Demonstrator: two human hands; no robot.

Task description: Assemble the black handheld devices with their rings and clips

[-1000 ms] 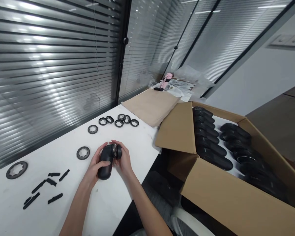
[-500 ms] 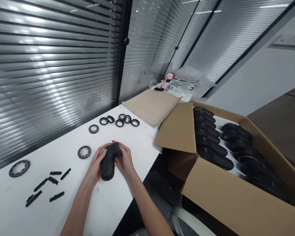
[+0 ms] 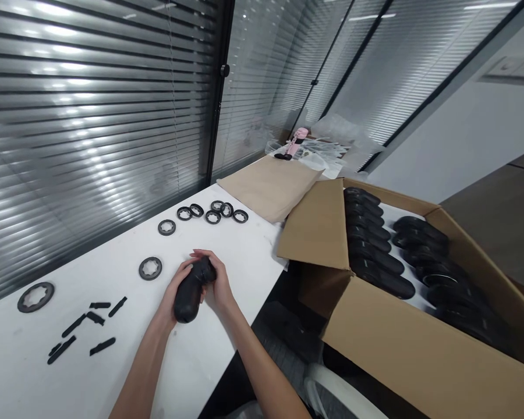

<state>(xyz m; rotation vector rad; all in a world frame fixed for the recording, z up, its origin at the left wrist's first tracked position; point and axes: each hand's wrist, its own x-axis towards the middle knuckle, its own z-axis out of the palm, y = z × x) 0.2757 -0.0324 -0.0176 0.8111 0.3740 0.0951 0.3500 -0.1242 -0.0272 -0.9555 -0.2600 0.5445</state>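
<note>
We work at a long white smooth-topped table (image 3: 179, 372); beside its right edge stands an open brown cardboard box (image 3: 397, 343), flaps folded outward, probably leaving its contents reachable. Left of the box's far flap lies a flat tan paper-like sheet (image 3: 271, 189). In the box, curved black plastic devices (image 3: 369, 228) lie in two rows, seemingly to save room.

Well left of the box, our left hand (image 3: 173, 290) and right hand (image 3: 220, 280) hold one smooth black device with a bent head (image 3: 187, 301). Left fingers curl around the body, right fingers close over the head; we judge this steadies both ends. Left of the box, dark toothed rings (image 3: 141, 268) form a loose line, some overlapping. Farthest left, thin black strips (image 3: 102, 346) lie scattered, perhaps for picking singly.
</note>
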